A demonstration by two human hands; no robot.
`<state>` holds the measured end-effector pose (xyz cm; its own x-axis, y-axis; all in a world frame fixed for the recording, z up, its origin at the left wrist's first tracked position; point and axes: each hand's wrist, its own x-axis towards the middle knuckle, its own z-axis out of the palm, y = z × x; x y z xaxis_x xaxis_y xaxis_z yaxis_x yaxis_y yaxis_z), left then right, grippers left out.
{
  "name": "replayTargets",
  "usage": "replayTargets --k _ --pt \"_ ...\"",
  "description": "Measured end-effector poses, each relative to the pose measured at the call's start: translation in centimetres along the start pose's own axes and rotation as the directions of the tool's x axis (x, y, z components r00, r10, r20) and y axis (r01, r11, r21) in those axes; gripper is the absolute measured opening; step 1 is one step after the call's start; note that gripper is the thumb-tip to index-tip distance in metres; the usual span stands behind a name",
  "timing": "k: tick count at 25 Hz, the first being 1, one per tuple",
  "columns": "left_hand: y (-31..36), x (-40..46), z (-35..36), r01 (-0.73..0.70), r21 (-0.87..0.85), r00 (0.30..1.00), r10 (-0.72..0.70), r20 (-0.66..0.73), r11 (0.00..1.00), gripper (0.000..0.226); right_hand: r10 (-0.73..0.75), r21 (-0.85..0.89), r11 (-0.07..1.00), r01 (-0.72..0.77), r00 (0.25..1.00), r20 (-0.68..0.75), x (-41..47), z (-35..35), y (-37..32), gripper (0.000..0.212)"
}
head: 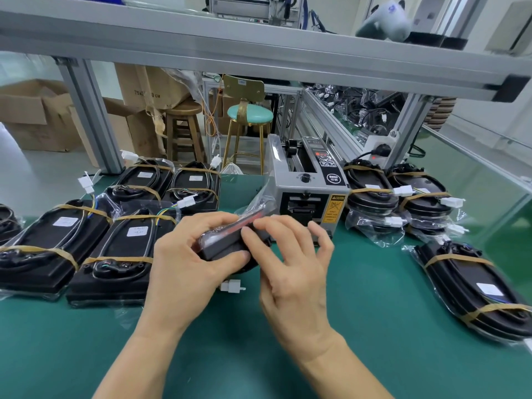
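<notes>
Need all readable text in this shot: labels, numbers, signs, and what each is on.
"75x3", a hidden gap, then "0 CM": cardboard box.
"CAUTION": yellow sticker on the grey machine; lines beneath too small.
Its control panel and round black badge: blurred.
All white stickers on the black parts: unreadable.
The bagged part being held: no text seen.

Bare green mat (374, 326) lies open nearest the viewer and right of the right hand (290, 269). Left of the left hand (187, 254), rows of black units (57, 249) crowd the mat. A tape dispenser (305, 182) stands just behind the bagged part (223, 247) both hands grip. More units (472, 289) line the right edge; a white connector (232, 286) lies under the hands.
</notes>
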<state>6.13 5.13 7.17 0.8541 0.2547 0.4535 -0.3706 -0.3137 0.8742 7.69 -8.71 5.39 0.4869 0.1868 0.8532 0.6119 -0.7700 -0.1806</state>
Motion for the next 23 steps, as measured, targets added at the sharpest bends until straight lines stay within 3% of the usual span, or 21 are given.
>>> replayTargets --k 4,7,11,13,15,16,18,20,22,23 --pt "0.0 0.0 -0.4 0.013 -0.009 1.000 -0.013 0.002 1.000 0.042 0.024 0.055 0.998 -0.027 0.998 0.052 -0.3 0.3 -0.3 0.058" --pt "0.0 -0.1 -0.8 0.014 -0.022 1.000 -0.014 0.009 1.000 0.043 0.015 0.046 0.999 -0.024 0.984 0.179 0.0 0.2 -0.1 0.074" --pt "-0.5 0.1 -1.1 0.005 -0.027 1.000 -0.006 -0.018 1.000 0.044 0.206 -0.046 0.978 -0.201 0.950 0.236 -0.3 0.0 2.0 0.077" --pt "-1.1 0.2 -1.6 0.055 -0.191 0.997 -0.064 -0.043 0.980 0.047 0.372 0.170 0.866 -0.471 0.832 0.412 -0.5 -0.6 3.8 0.073" --pt "-2.1 -0.1 -2.1 0.113 -0.441 0.991 -0.135 -0.018 0.890 0.049 0.255 0.345 0.690 -0.637 0.659 0.707 -0.4 -0.9 4.7 0.095" --pt "-2.5 -0.5 -2.1 0.139 -0.545 0.988 -0.155 0.016 0.827 0.047 0.167 0.381 0.629 -0.678 0.596 0.785 -0.1 -0.9 4.9 0.104" --pt "-3.2 -1.0 -2.2 0.201 -0.663 0.978 -0.182 0.099 0.721 0.045 0.091 0.458 0.522 -0.719 0.581 0.809 0.5 -0.6 4.8 0.094" --pt "-3.6 -0.9 -2.6 0.272 -0.624 0.962 -0.209 0.175 0.732 0.052 0.133 0.468 0.561 -0.683 0.631 0.764 1.0 -0.7 5.1 0.072" --pt "-3.6 -0.3 -3.7 0.187 -0.401 0.981 -0.150 0.121 0.897 0.066 0.160 0.358 0.765 -0.536 0.696 0.700 1.5 -0.7 5.9 0.063" --pt "-3.3 0.0 -4.1 0.100 -0.244 0.993 -0.081 0.088 0.965 0.071 0.129 0.258 0.884 -0.389 0.736 0.665 1.8 -0.6 6.1 0.062"
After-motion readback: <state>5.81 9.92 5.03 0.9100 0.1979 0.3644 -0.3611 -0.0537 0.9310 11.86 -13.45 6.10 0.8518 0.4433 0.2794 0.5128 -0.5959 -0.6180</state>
